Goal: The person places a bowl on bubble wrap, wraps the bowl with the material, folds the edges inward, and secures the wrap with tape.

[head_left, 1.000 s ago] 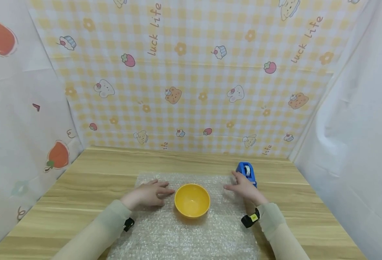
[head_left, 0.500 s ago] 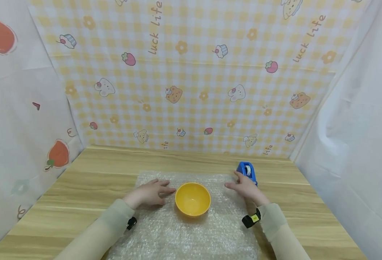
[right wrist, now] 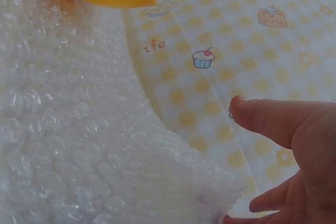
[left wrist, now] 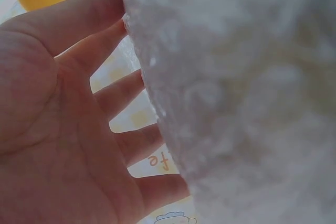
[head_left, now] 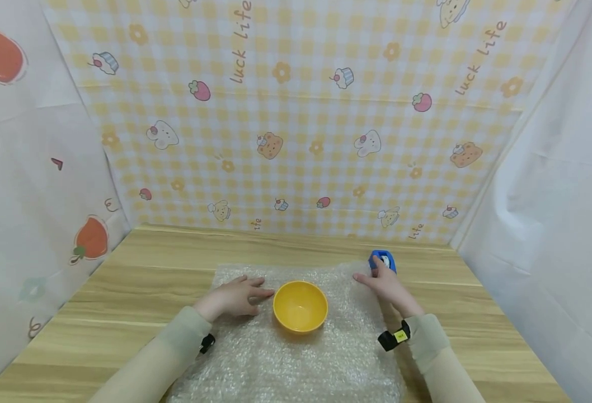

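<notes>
Resting upright on the wrap point(head_left: 296, 369), the yellow bowl point(head_left: 300, 307) sits toward the far half of the sheet, its smooth, glossy inside facing up and its rim round. The wrap is clear and bubbly, spread beneath the bowl, with a slightly wavy far edge. To one side, the left hand point(head_left: 233, 296) lies on the wrap with its fingers spread well apart; the wrist view shows their tips meeting the sheet. One fingertip reaches right beside the bowl's rim, though whether it touches cannot be told. On the other side, the right hand point(head_left: 388, 284) is at the wrap's far corner, thumb and index finger held apart and fairly straight. A lower fingertip is at the sheet's corner; whether it presses there cannot be told. Partly behind this hand stands the blue tape dispenser point(head_left: 389, 259), just beyond the wrap. Pale sleeves point(head_left: 157, 355) and black wrist straps point(head_left: 394, 337) follow, then the wood-grain table point(head_left: 140, 268) and a checked yellow backdrop point(head_left: 296, 112).
</notes>
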`<state>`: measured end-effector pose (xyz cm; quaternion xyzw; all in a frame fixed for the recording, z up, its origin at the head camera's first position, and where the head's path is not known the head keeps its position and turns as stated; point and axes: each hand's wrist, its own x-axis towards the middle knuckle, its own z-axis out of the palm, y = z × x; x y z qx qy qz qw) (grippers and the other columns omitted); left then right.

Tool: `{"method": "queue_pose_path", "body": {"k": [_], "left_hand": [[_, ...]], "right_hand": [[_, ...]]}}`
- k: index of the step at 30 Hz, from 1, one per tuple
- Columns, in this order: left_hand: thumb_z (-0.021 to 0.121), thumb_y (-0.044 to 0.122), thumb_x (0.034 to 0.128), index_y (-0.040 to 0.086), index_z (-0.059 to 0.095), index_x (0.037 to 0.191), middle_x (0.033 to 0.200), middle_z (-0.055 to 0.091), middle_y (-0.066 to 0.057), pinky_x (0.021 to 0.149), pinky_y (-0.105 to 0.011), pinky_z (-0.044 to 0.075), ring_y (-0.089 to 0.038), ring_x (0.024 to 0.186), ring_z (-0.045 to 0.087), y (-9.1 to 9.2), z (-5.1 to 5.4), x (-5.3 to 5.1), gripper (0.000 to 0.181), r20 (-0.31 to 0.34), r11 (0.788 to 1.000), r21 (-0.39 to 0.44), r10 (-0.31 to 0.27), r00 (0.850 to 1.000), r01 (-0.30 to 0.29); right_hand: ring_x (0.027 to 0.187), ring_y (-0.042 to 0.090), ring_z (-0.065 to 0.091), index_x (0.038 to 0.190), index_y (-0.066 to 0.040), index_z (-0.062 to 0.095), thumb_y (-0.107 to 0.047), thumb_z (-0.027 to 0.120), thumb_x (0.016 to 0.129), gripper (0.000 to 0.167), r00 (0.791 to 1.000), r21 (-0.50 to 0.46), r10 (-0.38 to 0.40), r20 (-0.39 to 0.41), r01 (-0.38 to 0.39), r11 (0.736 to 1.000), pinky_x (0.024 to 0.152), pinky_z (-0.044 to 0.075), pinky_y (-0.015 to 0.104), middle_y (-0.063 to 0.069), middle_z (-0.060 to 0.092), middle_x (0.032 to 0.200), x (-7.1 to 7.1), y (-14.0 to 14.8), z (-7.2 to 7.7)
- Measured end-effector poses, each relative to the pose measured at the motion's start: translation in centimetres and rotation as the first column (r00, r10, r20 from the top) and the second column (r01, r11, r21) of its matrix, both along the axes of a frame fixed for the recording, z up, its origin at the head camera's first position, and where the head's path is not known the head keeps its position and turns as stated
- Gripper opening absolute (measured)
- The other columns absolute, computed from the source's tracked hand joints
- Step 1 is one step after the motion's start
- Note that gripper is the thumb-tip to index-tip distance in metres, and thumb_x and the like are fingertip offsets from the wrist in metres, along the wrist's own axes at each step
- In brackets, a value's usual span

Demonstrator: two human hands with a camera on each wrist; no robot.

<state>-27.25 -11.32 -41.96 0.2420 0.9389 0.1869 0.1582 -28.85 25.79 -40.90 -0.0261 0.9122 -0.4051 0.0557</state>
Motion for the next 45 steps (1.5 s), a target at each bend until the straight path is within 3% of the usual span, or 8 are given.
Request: {"method": "queue_pose_path", "body": {"k": [3,6,10,14,19,29,38,45], "left_hand": [[0.07,0.022,0.0879,0.026,0.058,0.136,0.153,0.036,-0.01,0.108,-0.066,0.019,-0.048,0.139,0.023,0.0,0.0,0.0,0.05,-0.005,1.0,-0.004,-0.005,1.0,0.005],[0.07,0.023,0.0884,0.025,0.058,0.137,0.153,0.036,-0.011,0.108,-0.065,0.019,-0.048,0.138,0.024,-0.1,0.1,-0.1,0.05,-0.013,1.0,-0.007,-0.013,1.0,0.013],[0.07,0.023,0.088,0.025,0.059,0.136,0.151,0.038,-0.012,0.107,-0.065,0.023,-0.047,0.137,0.028,0.0,0.2,-0.1,0.049,-0.038,0.999,-0.022,-0.037,0.999,0.036],[0.071,0.022,0.0866,0.02,0.061,0.133,0.147,0.043,-0.015,0.106,-0.062,0.028,-0.042,0.134,0.037,0.0,0.6,0.2,0.048,-0.062,0.998,-0.005,-0.068,0.996,0.067],[0.071,0.018,0.0856,0.016,0.062,0.131,0.138,0.053,-0.012,0.105,-0.058,0.032,-0.036,0.129,0.046,0.0,1.5,0.7,0.046,-0.021,0.991,0.125,-0.047,0.999,0.049],[0.079,0.045,0.0762,0.002,0.032,0.149,0.14,0.05,-0.018,0.104,-0.058,0.034,-0.038,0.127,0.046,0.2,1.8,2.2,0.097,0.054,0.975,0.204,-0.103,0.993,0.09],[0.077,0.051,0.0765,0.004,0.036,0.148,0.139,0.052,-0.014,0.103,-0.057,0.036,-0.034,0.127,0.048,0.7,0.6,2.4,0.095,0.035,0.971,0.21,-0.126,0.991,0.116],[0.073,0.057,0.0769,0.007,0.042,0.145,0.132,0.059,-0.01,0.096,-0.052,0.044,-0.028,0.117,0.056,1.4,0.5,2.6,0.09,-0.028,0.974,0.187,-0.123,0.992,0.127]], "right_hand": [[0.089,0.025,0.06,0.15,0.01,0.008,-0.032,0.063,0.094,0.089,1.0,-0.084,-0.014,-0.005,0.014,0.996,0.07,0.052,0.033,0.028,0.058,0.118,0.0,0.1,0.3],[0.067,0.014,0.051,0.15,0.01,0.006,-0.026,0.062,0.096,0.086,1.0,-0.154,-0.012,-0.003,0.011,0.988,0.058,0.044,0.028,0.013,0.063,0.092,-0.1,0.3,0.5],[0.061,0.014,0.047,0.151,0.009,0.009,-0.023,0.06,0.097,0.081,1.0,-0.182,-0.019,0.003,0.019,0.983,0.057,0.043,0.029,0.002,0.054,0.07,-0.4,0.6,0.4],[0.066,0.014,0.052,0.144,0.011,0.033,-0.024,0.062,0.096,0.066,0.999,-0.173,-0.05,-0.013,0.047,0.984,0.062,0.048,0.031,0.002,0.058,0.076,-0.5,0.7,0.3],[0.067,0.01,0.053,0.115,0.009,0.063,-0.022,0.064,0.094,0.038,0.998,-0.179,-0.054,-0.035,0.047,0.983,0.061,0.048,0.029,0.002,0.061,0.079,-0.4,0.5,0.1],[0.059,0.007,0.049,0.104,0.008,0.069,-0.018,0.064,0.094,0.029,0.998,-0.206,-0.002,-0.057,-0.01,0.978,0.052,0.043,0.023,-0.003,0.06,0.071,-0.2,0.4,0.4],[0.055,0.008,0.042,0.102,0.007,0.069,-0.019,0.065,0.094,0.028,0.995,-0.236,0.045,-0.09,-0.065,0.97,0.05,0.037,0.022,-0.005,0.05,0.062,0.3,-0.2,1.0],[0.067,0.009,0.052,0.102,0.004,0.071,-0.02,0.065,0.093,0.026,0.986,-0.226,0.096,-0.14,-0.126,0.966,0.059,0.044,0.024,0.001,0.066,0.083,1.1,-0.8,1.7]]}}
